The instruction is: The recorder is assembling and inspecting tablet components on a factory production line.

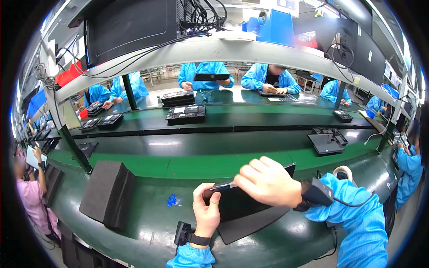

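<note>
— Left hand [206,210] first: what is it doing?

— It is clenched on the near-left end of a flat black panel [241,203], thumb up along the edge. The right hand [268,181] comes over the top, knuckles up, fingers closed down on the panel's upper edge. Whether it pinches something small there I cannot tell.

— Where does the panel sit?

— Tilted, held just above a dark grey mat [250,223] near the front rim of the green workbench [152,223]. Its far-right corner points toward the conveyor belt [201,149].

— How much open room around it?

— To the left, bare green surface runs as far as a black foam block [107,192], with a scatter of small blue bits [173,201] between, well apart from the hand. Ahead, a green strip lies open up to the belt. To the right it is tighter: a roll of tape [343,171] sits close by the right sleeve, and the bench rim curves in under the mat's front edge.

— Counts?

— Two hands, each with a black wrist device. One panel in hand, one mat, one foam block, one tape roll. On the near belt, one dark unit with a tray [326,142] at the right. On the far belt, a stack of trays [185,114] in the middle and another stack [178,98] behind it, plus about two trays at the left [105,120]. Across the line I count roughly six people in blue coats [205,71], though the outer ones are bent by the lens. One person in pink [31,196] stands at the far left, one in blue at the far right.
</note>
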Demonstrator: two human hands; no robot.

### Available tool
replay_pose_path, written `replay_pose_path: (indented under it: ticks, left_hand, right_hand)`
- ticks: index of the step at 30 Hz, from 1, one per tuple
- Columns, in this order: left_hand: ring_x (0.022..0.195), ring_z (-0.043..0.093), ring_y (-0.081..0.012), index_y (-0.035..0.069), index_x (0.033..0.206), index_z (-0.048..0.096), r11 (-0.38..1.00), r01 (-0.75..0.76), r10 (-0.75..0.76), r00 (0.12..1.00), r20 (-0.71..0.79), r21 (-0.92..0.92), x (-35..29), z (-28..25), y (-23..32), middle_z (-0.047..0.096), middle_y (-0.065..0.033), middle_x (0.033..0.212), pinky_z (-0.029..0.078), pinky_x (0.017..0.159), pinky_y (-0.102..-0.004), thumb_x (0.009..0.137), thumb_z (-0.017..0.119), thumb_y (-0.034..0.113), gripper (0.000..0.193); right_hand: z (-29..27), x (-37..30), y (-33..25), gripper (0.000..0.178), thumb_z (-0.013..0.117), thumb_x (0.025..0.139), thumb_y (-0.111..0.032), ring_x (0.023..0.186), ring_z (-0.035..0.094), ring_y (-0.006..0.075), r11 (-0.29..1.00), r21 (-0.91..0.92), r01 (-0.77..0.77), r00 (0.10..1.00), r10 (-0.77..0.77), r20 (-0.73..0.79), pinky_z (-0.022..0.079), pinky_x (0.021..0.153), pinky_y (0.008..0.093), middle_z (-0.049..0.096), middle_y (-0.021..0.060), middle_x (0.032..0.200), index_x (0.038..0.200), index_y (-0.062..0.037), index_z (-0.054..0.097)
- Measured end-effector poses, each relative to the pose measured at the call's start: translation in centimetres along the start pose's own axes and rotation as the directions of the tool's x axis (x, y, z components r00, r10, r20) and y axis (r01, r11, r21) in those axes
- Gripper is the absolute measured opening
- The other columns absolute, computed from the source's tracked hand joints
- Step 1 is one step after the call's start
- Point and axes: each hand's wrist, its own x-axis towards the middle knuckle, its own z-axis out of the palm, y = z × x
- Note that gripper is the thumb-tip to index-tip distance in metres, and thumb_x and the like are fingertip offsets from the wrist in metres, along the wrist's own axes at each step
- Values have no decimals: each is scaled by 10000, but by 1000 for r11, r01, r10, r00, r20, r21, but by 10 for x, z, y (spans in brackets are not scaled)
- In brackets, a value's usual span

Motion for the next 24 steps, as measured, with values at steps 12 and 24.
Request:
replay_pose_path:
  ticks: [12, 24]
  left_hand:
    - [813, 499, -72, 69, 1133, 470, 999, -23, 22, 1000, 8, 27, -2, 3, 3, 513, 8, 949, 419, 746, -213, 885, 614, 69, 287]
    - [739, 497, -59, 97, 1142, 467, 992, 101, -120, 954, -276, -80, 13, -16, 4, 519, 8, 954, 422, 660, -196, 900, 567, 50, 266]
  right_hand:
    - [23, -2, 9, 175, 616, 840, -233, 801, 579, 205, 898, 373, -234, 957, 146, 250, 436, 667, 323, 622, 40, 842, 912, -77, 649]
    - [-46, -62, -106, 224, 725, 790, -268, 683, 610, 192, 328, 639, -696, 681, 585, 440, 497, 653, 287, 625, 45, 722, 828, -56, 666]
